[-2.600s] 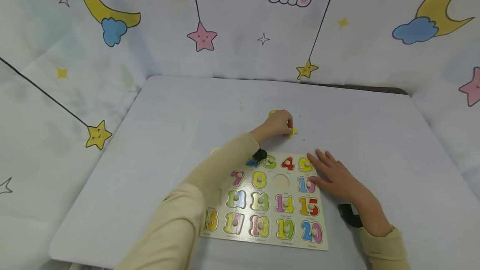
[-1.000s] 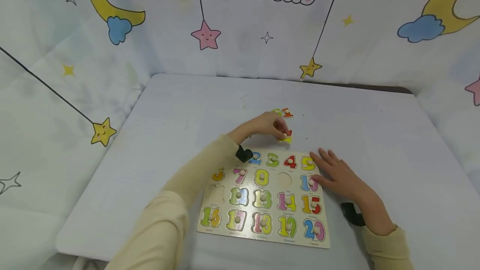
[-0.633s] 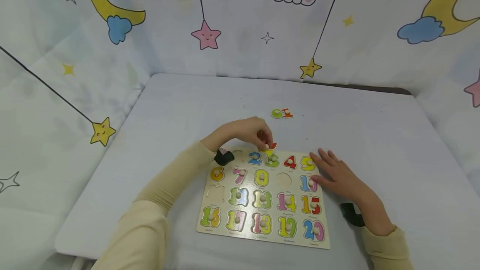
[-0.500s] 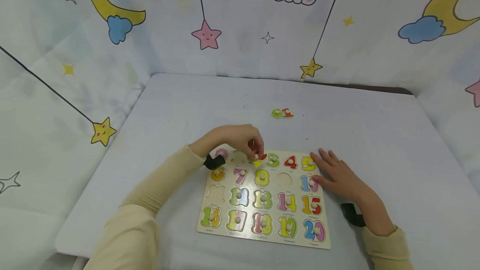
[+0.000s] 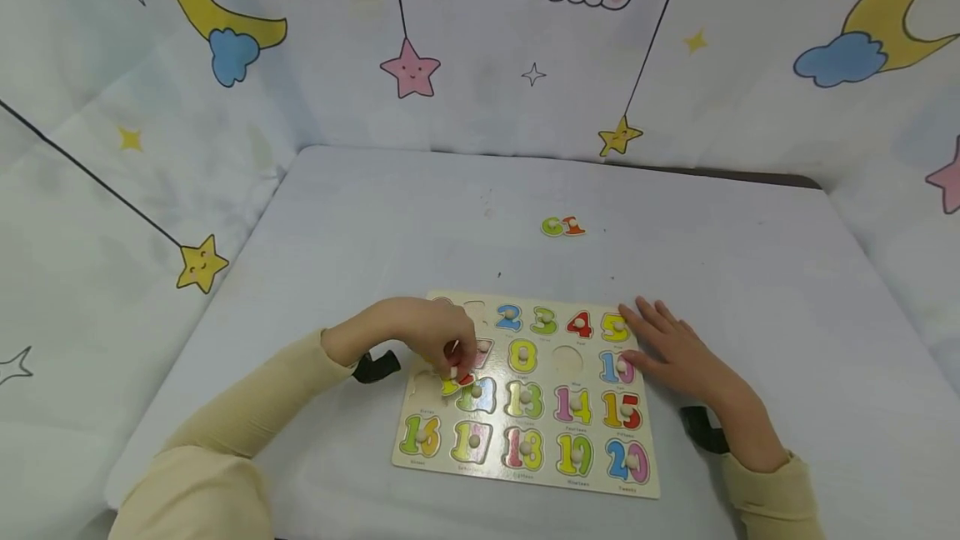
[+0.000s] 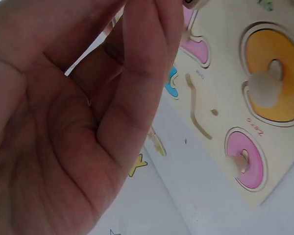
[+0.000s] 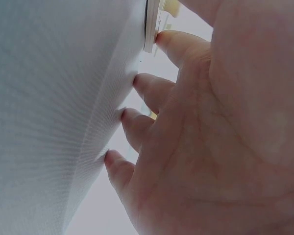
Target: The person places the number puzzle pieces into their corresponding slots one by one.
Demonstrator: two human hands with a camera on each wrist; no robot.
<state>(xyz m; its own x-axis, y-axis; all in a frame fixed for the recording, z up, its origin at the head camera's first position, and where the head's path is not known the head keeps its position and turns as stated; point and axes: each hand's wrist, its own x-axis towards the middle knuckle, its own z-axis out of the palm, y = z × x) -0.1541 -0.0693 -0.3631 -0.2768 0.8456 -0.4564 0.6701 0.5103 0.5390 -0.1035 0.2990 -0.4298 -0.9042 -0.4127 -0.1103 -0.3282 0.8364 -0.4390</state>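
My left hand (image 5: 435, 332) pinches a yellow-and-red number puzzle piece (image 5: 452, 386) by its knob, above the left side of the wooden number board (image 5: 525, 469). The held piece is close to the recess (image 5: 422, 391) at the left of the third row; the hand hides part of it. My right hand (image 5: 678, 357) lies with fingers spread at the board's right edge, thumb near the number 10 piece (image 5: 617, 367). In the right wrist view, several fingertips press on the white cloth, and one touches the board's edge (image 7: 150, 29).
A green piece (image 5: 552, 227) and a red-orange number 1 piece (image 5: 573, 227) lie side by side on the white table (image 5: 360, 215) beyond the board. Other recesses without pieces are a round one (image 5: 567, 363) in the second row and one (image 5: 476, 312) in the top row.
My left hand has picked up the yellow-and-red piece behind the board and carried it left and nearer, over the board's left side. My right hand has stayed in place.
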